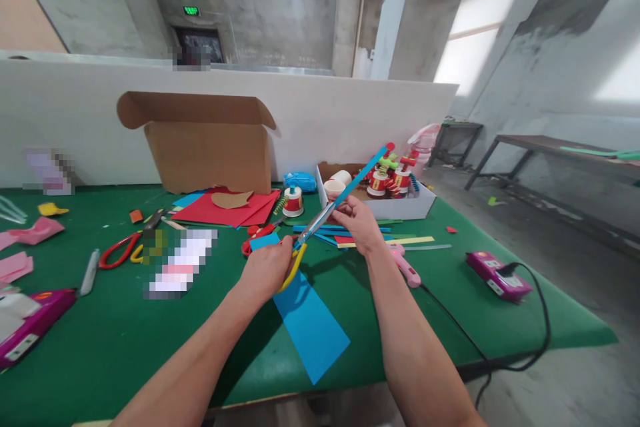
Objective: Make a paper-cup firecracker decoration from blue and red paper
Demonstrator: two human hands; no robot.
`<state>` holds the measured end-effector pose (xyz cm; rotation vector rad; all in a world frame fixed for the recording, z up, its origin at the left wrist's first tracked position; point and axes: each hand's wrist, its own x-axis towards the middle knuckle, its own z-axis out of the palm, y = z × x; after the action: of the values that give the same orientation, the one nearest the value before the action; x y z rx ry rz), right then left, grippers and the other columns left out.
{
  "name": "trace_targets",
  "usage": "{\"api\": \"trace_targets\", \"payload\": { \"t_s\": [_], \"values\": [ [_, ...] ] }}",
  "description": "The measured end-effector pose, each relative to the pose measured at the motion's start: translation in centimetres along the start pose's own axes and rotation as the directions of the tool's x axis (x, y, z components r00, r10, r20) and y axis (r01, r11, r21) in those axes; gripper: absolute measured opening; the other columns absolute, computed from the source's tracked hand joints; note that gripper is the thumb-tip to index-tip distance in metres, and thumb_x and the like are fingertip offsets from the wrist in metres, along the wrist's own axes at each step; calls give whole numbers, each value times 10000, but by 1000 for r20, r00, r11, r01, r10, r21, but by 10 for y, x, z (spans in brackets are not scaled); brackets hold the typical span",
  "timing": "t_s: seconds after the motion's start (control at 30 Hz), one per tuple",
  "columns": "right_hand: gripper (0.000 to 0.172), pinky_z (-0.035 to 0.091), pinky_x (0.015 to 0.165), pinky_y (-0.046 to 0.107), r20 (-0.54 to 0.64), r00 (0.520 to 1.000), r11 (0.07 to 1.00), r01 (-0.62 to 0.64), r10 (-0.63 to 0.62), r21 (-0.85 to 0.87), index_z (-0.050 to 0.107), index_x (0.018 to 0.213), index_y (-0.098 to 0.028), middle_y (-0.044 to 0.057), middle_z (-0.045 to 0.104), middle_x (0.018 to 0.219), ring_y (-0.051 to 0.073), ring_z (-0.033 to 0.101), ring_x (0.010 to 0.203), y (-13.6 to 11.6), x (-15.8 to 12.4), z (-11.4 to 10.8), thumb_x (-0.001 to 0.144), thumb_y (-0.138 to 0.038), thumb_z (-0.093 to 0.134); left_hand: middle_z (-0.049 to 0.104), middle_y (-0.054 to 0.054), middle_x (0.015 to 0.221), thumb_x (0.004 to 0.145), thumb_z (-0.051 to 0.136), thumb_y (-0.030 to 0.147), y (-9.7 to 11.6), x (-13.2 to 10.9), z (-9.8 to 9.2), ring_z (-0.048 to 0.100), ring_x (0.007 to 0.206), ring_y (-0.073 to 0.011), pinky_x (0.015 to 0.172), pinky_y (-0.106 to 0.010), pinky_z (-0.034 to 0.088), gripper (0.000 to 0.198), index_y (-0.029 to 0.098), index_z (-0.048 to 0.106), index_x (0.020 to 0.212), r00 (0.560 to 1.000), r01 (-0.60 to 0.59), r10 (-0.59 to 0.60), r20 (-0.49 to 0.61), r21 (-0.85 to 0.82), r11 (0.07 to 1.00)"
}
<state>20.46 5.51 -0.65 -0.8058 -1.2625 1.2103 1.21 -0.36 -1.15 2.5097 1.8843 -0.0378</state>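
Observation:
My left hand (267, 268) is closed around the yellow-handled scissors (314, 224), whose blades point up and to the right. My right hand (361, 221) pinches a narrow blue paper strip (364, 175) that slants up beyond the fingers. The blades run close along the strip's lower end; whether they touch it I cannot tell. Beneath my left hand, a blue paper sheet (313, 327) reaches toward the table's front edge, partly hidden by hand and scissors. Red-handled pliers or scissors (260, 232) lie just behind my left hand.
A pink glue gun (406, 267) trails a cord off the right edge. Behind my right hand stands a white box (407, 208) with decorated cups. Red paper sheets (210, 208), a decorated cup (293, 203) and an upright cardboard box (213, 153) are at the back. A purple power strip (497, 275) lies right.

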Motion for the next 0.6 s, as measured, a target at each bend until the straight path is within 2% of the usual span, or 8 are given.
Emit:
{"api": "trace_targets", "payload": {
  "t_s": [0.43,0.6],
  "values": [
    [421,535,788,327,-7,1000,1000,3,-3,-9,655,1007,-220,-10,657,782,152,626,767,0,0,-2,612,-318,765,675,-137,856,906,334,203,-1,0,1,678,795,-280,604,-322,491,252,133,499,1084,1000,-4,4,-8,5,1000],
    [465,537,773,336,-80,997,999,25,-23,25,639,1049,-229,-18,651,770,153,624,764,2,4,-10,612,-332,761,671,-142,851,907,336,214,-1,0,1,674,788,-270,611,-320,489,251,130,501,1076,1000,-4,5,-20,9,1000]
  ]
}}
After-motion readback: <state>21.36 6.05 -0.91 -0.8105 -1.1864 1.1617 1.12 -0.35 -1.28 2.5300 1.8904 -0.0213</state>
